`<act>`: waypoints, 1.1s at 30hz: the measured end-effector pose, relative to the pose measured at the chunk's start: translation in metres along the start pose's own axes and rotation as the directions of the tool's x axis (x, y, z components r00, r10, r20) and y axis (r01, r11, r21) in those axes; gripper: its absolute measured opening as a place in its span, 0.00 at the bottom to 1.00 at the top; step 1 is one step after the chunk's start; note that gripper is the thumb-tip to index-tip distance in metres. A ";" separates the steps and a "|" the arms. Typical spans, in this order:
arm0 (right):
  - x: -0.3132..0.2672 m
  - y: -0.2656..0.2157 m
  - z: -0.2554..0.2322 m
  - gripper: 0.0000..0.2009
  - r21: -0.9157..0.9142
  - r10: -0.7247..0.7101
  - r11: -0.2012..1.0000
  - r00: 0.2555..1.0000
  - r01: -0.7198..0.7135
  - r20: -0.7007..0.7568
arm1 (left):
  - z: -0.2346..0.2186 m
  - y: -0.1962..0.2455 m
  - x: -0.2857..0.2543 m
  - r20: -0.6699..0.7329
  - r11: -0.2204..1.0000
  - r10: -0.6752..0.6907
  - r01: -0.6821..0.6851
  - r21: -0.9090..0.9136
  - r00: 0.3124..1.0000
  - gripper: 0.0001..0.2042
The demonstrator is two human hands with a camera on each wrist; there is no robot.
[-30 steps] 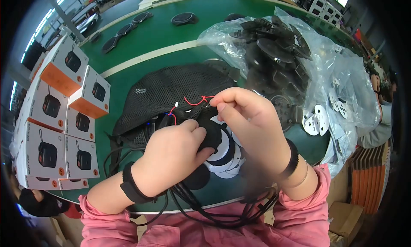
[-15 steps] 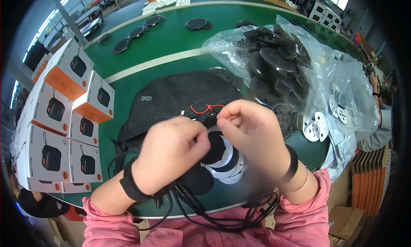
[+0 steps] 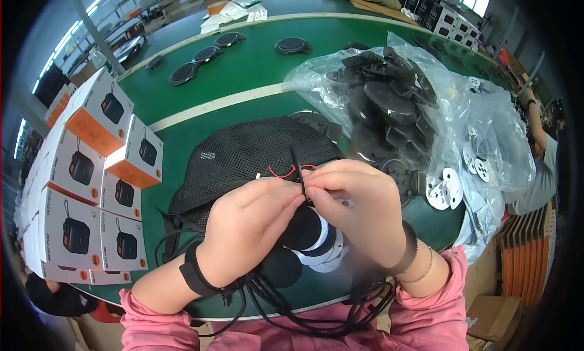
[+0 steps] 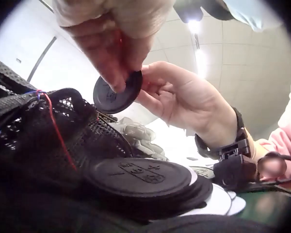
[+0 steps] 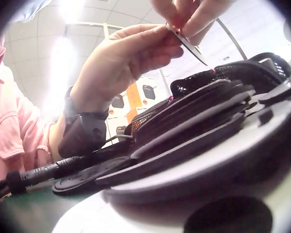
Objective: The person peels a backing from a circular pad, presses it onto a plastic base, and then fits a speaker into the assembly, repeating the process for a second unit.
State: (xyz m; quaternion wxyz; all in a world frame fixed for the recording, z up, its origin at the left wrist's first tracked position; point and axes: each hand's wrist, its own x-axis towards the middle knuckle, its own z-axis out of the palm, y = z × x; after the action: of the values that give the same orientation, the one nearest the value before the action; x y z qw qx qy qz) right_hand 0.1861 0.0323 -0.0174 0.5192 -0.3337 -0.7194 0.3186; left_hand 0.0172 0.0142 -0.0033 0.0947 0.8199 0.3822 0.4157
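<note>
Between my two hands stands a thin black round disc (image 3: 297, 165), edge-on in the head view. Its face shows in the left wrist view, where raised marks sit on the black disc (image 4: 106, 99). My left hand (image 3: 252, 214) pinches it from one side, and my right hand (image 3: 362, 208) pinches its edge from the other. Below the hands lies a stack of similar black discs (image 4: 140, 177) with plus and minus marks, with white discs (image 3: 328, 260) under and beside it. A black mesh bag (image 3: 243, 150) with a red tie (image 3: 280, 171) lies just beyond.
White and orange speaker boxes (image 3: 73, 229) are piled at the left. A clear plastic bag (image 3: 462, 126) with black plastic parts (image 3: 389, 101) and white discs (image 3: 447, 190) lies at the right. Black cables (image 3: 340, 317) run along the near table edge.
My left hand has moved up from the disc stack to meet my right hand. A black disc now stands upright between them. The head view has shifted slightly.
</note>
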 end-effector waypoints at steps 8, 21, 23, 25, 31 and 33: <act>-0.001 -0.004 -0.004 0.05 -0.031 0.069 0.997 0.996 -0.067 0.064 | 0.001 0.005 -0.004 -0.007 0.993 0.018 -0.017 0.121 1.000 0.08; -0.003 -0.007 0.000 0.05 0.130 0.154 0.978 0.985 -0.163 0.072 | 0.006 0.002 -0.011 0.024 0.949 0.175 -0.175 0.261 0.984 0.15; -0.003 -0.006 0.000 0.05 0.131 0.141 0.980 0.987 -0.150 0.071 | 0.006 0.002 -0.011 0.025 0.950 0.176 -0.177 0.258 0.984 0.15; -0.004 -0.004 0.001 0.05 0.133 0.128 0.982 0.989 -0.136 0.069 | 0.006 0.002 -0.011 0.020 0.957 0.177 -0.177 0.228 0.984 0.15; -0.003 -0.003 -0.001 0.06 0.108 0.101 0.988 0.991 -0.110 0.093 | 0.005 0.005 -0.007 -0.008 0.995 0.071 -0.071 0.070 0.997 0.10; -0.003 -0.003 -0.002 0.06 0.114 0.107 0.987 0.990 -0.117 0.089 | 0.003 0.007 -0.004 -0.007 1.000 -0.001 0.001 -0.015 1.000 0.09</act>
State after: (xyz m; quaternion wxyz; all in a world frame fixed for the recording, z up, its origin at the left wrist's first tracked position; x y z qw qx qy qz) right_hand 0.1883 0.0282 -0.0164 0.4893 -0.3286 -0.7001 0.4031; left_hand 0.0218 0.0070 -0.0051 0.0997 0.8173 0.3800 0.4215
